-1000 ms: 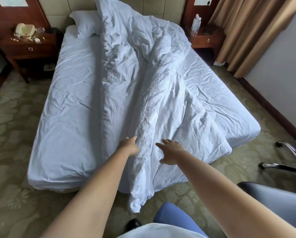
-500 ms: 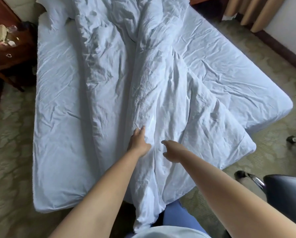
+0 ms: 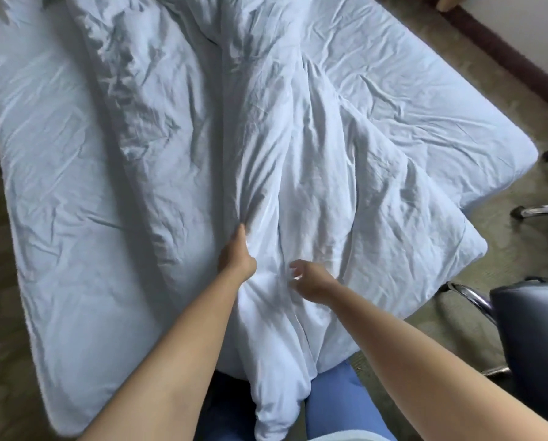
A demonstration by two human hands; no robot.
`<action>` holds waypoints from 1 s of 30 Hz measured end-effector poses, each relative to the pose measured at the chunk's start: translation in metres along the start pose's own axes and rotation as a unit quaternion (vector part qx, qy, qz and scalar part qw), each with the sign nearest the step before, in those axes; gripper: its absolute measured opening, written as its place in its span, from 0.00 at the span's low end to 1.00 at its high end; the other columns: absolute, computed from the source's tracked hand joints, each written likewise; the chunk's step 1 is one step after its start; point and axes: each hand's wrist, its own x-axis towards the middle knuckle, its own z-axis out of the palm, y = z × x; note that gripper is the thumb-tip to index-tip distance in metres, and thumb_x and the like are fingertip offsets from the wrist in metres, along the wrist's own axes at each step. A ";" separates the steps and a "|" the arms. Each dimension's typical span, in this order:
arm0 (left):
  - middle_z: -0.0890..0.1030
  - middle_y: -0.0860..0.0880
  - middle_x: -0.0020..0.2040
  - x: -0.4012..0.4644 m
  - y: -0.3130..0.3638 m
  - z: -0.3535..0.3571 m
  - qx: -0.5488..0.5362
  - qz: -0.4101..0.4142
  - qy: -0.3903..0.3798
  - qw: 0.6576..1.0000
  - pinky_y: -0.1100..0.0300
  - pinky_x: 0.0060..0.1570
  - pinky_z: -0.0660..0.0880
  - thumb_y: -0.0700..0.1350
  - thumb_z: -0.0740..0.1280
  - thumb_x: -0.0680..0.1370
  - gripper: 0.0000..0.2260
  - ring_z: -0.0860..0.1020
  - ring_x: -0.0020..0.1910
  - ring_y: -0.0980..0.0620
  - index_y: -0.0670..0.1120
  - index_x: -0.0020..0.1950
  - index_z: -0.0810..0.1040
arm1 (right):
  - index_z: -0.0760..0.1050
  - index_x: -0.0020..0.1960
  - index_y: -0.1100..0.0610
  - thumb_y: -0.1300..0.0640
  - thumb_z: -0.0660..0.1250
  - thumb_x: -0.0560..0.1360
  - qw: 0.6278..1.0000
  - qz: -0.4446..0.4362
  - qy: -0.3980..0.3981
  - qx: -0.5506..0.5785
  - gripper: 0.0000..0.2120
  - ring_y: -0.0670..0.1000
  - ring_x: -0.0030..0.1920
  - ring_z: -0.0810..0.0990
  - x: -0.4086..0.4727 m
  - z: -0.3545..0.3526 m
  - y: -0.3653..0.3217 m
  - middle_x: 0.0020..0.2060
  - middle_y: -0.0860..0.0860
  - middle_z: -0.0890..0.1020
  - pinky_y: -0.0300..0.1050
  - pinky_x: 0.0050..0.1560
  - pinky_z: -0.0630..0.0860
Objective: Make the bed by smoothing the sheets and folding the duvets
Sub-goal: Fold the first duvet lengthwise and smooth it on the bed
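While the duvet (image 3: 298,173) lies bunched in a long ridge down the middle of the bed, the step in hand looks like taking hold of its near end, ahead of spreading or folding.

Left hand (image 3: 236,259): fingers dug into a fold of the duvet near the foot of the bed, cloth puckering toward the grip; it pinches the fabric.

Right hand (image 3: 309,280): just right of the left hand, fingers loosely curled over the duvet. Whether it has caught any cloth cannot be told; the hand is blurred.

Duvet: white, heavily creased, twisted lengthwise; far end runs toward the head of the bed, near end hangs over the foot edge in front of the person's blue trouser legs (image 3: 336,405). One flap spreads to the right, its corner overhanging the bed's foot edge.

Sheet (image 3: 59,173): pale, wrinkled, exposed on left and right of the ridge.

Next move, as judged: secure both grips, then pull the twisted end apart sideways so the duvet opens flat.

Chair (image 3: 533,338): dark, near right, on the floor.
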 end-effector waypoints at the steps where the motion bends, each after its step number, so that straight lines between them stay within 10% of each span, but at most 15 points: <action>1: 0.69 0.45 0.71 0.003 -0.008 -0.009 -0.042 -0.006 0.005 0.999 0.56 0.63 0.69 0.35 0.60 0.75 0.31 0.72 0.66 0.42 0.50 0.77 0.57 | 0.69 0.69 0.55 0.55 0.65 0.76 1.000 0.006 0.012 0.016 0.21 0.54 0.64 0.74 0.000 0.006 -0.007 0.63 0.53 0.76 0.42 0.60 0.69; 5: 0.79 0.41 0.57 0.007 -0.036 -0.053 -0.202 -0.011 0.020 0.979 0.59 0.49 0.72 0.33 0.61 0.75 0.16 0.78 0.56 0.43 0.39 0.62 0.75 | 0.68 0.68 0.55 0.49 0.73 0.72 0.988 0.021 0.033 0.146 0.29 0.51 0.56 0.74 -0.007 0.040 -0.053 0.62 0.54 0.74 0.42 0.55 0.70; 11: 0.79 0.38 0.56 0.006 -0.080 -0.111 -0.256 0.006 -0.005 0.967 0.57 0.47 0.73 0.33 0.59 0.76 0.13 0.78 0.56 0.42 0.36 0.59 0.76 | 0.60 0.72 0.53 0.38 0.76 0.62 0.964 0.052 0.134 0.224 0.47 0.54 0.64 0.71 -0.024 0.085 -0.115 0.65 0.53 0.68 0.45 0.64 0.70; 16: 0.76 0.37 0.59 -0.002 -0.111 -0.145 -0.343 -0.004 -0.038 0.939 0.47 0.52 0.76 0.31 0.53 0.77 0.17 0.77 0.58 0.38 0.35 0.64 0.71 | 0.70 0.57 0.55 0.52 0.79 0.62 0.926 -0.016 0.219 0.309 0.29 0.49 0.48 0.77 -0.040 0.102 -0.163 0.49 0.48 0.78 0.39 0.41 0.73; 22: 0.77 0.36 0.50 -0.011 -0.156 -0.166 -0.413 -0.019 -0.059 0.909 0.54 0.29 0.76 0.27 0.50 0.77 0.18 0.77 0.49 0.39 0.33 0.65 0.68 | 0.64 0.42 0.53 0.68 0.67 0.67 0.935 -0.087 0.234 0.250 0.15 0.52 0.35 0.72 -0.053 0.117 -0.223 0.34 0.51 0.71 0.42 0.31 0.69; 30: 0.77 0.45 0.57 -0.001 -0.175 -0.156 -0.263 0.067 -0.032 0.962 0.54 0.49 0.77 0.35 0.64 0.72 0.22 0.78 0.53 0.44 0.50 0.64 0.70 | 0.61 0.75 0.52 0.66 0.66 0.69 0.980 -0.036 0.152 0.127 0.37 0.53 0.60 0.76 -0.062 0.130 -0.224 0.66 0.52 0.74 0.39 0.51 0.73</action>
